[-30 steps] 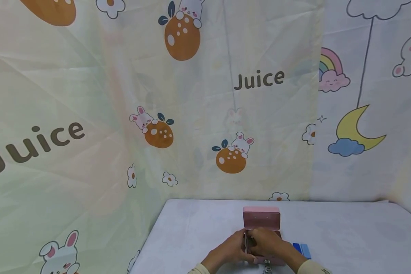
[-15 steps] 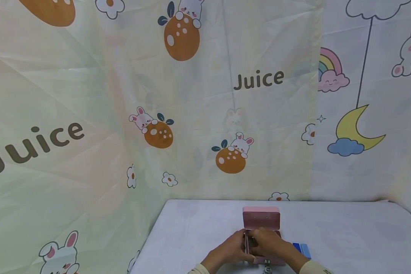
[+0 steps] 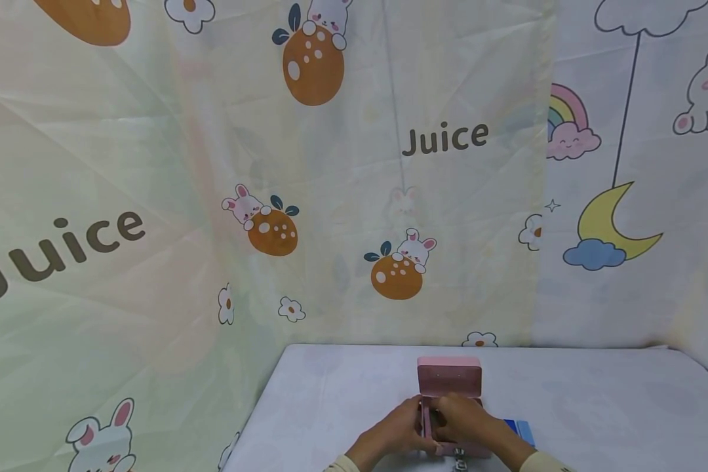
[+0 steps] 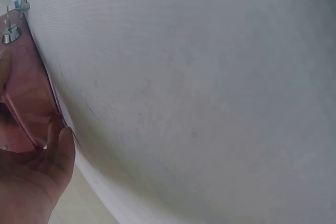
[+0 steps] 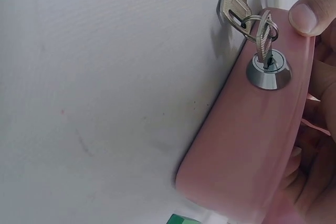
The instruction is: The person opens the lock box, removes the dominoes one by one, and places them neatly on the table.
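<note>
A pink metal lock box (image 5: pixel 236 145) sits on the white table, its lid (image 3: pixel 450 380) raised at the back. On its front wall is a round silver lock (image 5: pixel 270 77) with a key (image 5: pixel 264 40) in it; a second key (image 5: pixel 235 8) hangs from the ring. My left hand (image 3: pixel 394 429) grips the box's left side, thumb at the front and fingers along the outer wall. My right hand (image 3: pixel 463 419) reaches down inside with bent fingers. A narrow pink strip (image 3: pixel 427 421) shows between the hands. I cannot tell whether the right fingers hold anything.
A blue block-like item (image 3: pixel 524 432) lies on the table to the right of the box, partly behind the right forearm. A small green corner (image 5: pixel 182 219) shows near the box in the right wrist view. Printed curtains (image 3: pixel 342 164) rise behind the table (image 3: pixel 354 377).
Between the hands, the thin silvery edge now shows as a wider pink strip. Both hands and the box keep nearly the same place.
</note>
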Motion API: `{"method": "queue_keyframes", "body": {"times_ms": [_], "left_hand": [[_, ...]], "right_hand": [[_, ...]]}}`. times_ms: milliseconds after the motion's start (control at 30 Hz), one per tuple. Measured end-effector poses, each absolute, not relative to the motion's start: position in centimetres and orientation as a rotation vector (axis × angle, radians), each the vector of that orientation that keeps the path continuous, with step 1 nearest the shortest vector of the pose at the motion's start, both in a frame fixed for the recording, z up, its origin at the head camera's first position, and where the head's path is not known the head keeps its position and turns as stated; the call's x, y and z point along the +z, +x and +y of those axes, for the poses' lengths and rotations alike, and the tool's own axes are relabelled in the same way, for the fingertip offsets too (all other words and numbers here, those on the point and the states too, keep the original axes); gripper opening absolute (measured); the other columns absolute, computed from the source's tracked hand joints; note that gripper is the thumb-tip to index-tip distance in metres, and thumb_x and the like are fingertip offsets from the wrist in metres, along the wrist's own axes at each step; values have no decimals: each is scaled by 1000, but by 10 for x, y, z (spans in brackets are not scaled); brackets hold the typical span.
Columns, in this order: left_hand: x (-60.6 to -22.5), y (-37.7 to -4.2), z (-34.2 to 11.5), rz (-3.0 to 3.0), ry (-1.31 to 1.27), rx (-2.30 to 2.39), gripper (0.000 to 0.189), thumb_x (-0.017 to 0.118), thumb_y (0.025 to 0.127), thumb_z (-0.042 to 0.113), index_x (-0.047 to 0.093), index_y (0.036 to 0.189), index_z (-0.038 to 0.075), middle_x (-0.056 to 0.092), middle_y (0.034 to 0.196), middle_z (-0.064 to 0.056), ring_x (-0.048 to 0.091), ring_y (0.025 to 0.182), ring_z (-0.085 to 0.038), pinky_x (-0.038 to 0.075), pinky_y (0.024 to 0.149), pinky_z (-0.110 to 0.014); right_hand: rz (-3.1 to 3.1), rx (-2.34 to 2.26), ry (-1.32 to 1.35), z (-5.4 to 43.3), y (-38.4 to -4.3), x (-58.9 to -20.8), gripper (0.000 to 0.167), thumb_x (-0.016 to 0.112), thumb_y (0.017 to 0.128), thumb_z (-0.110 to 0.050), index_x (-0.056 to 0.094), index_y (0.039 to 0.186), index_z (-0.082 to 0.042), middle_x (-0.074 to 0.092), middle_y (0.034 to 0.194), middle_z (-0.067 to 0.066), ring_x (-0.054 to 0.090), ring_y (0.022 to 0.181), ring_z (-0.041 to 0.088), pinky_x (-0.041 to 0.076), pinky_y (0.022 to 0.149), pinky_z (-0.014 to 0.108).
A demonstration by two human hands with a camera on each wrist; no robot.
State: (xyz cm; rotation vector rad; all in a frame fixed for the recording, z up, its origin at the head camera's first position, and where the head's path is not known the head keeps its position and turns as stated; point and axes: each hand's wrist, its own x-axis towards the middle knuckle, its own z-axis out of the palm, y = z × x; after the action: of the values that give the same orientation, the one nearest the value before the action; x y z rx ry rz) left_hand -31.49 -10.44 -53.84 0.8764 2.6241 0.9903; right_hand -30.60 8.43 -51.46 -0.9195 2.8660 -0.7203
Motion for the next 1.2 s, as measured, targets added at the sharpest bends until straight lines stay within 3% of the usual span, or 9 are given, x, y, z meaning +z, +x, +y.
{"method": "queue_keyframes", "body": {"times_ms": [200,400,600,767,1100,1200], "left_hand": [[-539,-315,-105,2610,908,1022,77,91,73,23,48,137,20,61,115,14,53,95,5,47,84,-17],[-539,-314,-104,2592,906,1039,77,90,74,21,48,138,20,62,116,13,53,93,6,48,82,-17],[-538,-315,-104,2534,950,1093,76,89,74,15,49,138,21,63,119,13,56,95,5,51,81,-17],[-538,-316,-104,2513,921,1119,78,89,74,14,48,140,22,62,125,13,56,101,6,51,87,-18],[-536,-315,-104,2487,904,1118,76,88,76,13,47,139,23,63,119,15,57,93,5,51,79,-18],[-537,-314,-104,2486,898,1124,75,88,75,12,48,138,22,63,117,16,57,92,5,51,78,-18]], "right_hand": [[2862,-730,-928,89,-305,-516,44,84,79,-20,72,118,-7,65,83,-11,47,65,2,38,58,22],[2878,-751,-993,93,-307,-516,39,84,79,-22,73,115,-10,66,81,-11,47,66,1,40,60,22],[2851,-808,-1027,97,-306,-514,32,84,80,-21,73,109,-13,57,73,-13,46,66,-1,39,59,22],[2862,-800,-1010,99,-304,-512,39,85,78,-20,73,114,-12,62,80,-13,47,69,0,39,61,23],[2868,-775,-925,104,-298,-502,49,86,76,-22,71,121,-14,72,99,-7,49,75,3,48,68,31],[2867,-771,-922,107,-298,-502,45,86,76,-19,72,118,-12,70,90,-8,49,72,2,46,64,29]]}}
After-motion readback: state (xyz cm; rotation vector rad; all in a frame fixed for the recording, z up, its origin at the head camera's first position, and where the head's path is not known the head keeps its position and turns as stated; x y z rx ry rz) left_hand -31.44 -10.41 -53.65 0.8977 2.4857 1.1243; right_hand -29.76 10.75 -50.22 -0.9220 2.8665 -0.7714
